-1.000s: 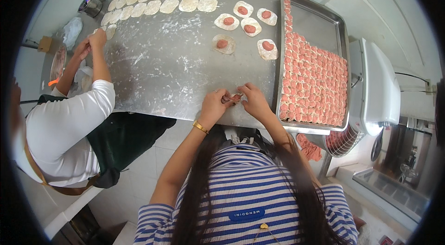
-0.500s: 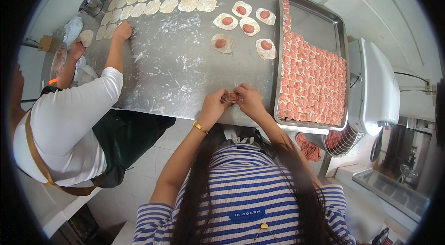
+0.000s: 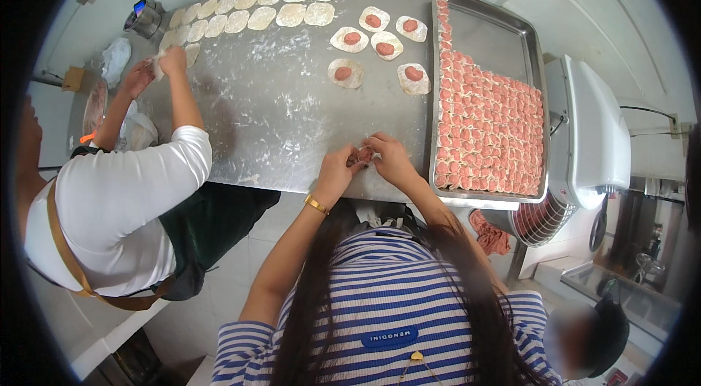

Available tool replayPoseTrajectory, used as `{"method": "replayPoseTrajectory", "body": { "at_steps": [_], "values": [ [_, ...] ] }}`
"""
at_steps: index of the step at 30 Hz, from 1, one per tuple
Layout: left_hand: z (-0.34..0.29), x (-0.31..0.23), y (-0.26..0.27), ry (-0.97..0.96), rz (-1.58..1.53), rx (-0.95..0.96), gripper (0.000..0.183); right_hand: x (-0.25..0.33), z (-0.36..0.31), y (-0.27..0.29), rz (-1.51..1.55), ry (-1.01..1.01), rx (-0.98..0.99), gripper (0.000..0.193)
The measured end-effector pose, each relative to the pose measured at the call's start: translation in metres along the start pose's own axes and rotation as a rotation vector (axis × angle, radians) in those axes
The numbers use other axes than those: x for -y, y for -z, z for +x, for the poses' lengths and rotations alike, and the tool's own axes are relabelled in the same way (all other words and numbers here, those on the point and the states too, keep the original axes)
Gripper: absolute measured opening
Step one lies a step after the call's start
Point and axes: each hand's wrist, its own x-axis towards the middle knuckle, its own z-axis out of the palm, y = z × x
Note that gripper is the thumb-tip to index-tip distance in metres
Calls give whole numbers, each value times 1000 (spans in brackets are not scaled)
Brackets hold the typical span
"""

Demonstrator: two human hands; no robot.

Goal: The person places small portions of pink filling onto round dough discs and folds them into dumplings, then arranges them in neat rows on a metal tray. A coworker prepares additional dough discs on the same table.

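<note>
Near the front edge of the steel table, my left hand (image 3: 337, 169) and my right hand (image 3: 389, 156) meet around a small dumpling (image 3: 364, 155) with pink meat filling. The fingertips of both hands pinch its wrapper from either side, hiding part of it. Beyond my hands lie several flat round wrappers, each topped with a lump of meat, such as the nearest filled wrapper (image 3: 345, 73). To the right of my right hand stands a large metal tray (image 3: 491, 28). Tight rows of open-topped dumplings (image 3: 489, 127) cover much of it, while its far right part shows bare metal.
Bare wrappers (image 3: 290, 15) lie in rows along the table's far left edge. At left, a co-worker in a white sleeve (image 3: 139, 174) has both hands at those wrappers. A white machine (image 3: 595, 130) stands right of the tray. Another person's head (image 3: 610, 335) shows at lower right.
My hands stay pinched on the dumpling, with only small finger movement. The co-worker's hands have come together at the left wrappers. A person's head has come into view at lower right.
</note>
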Motion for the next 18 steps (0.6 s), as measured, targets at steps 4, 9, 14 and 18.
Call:
{"method": "replayPoseTrajectory", "body": {
  "at_steps": [4, 9, 14, 18],
  "values": [
    [2, 0, 0, -27, -47, -37, 20, 4, -4, 4, -109, 16, 6, 25],
    [6, 0, -2, 6, -42, -17, 21, -5, 1, 3, 37, -10, 88, 28],
    [7, -3, 4, 37, -46, 14, 21, 2, -4, 7, -86, -4, -23, 23],
    [12, -2, -3, 13, -4, 5, 22, -7, -1, 1, -48, -25, 49, 25]
  ]
}}
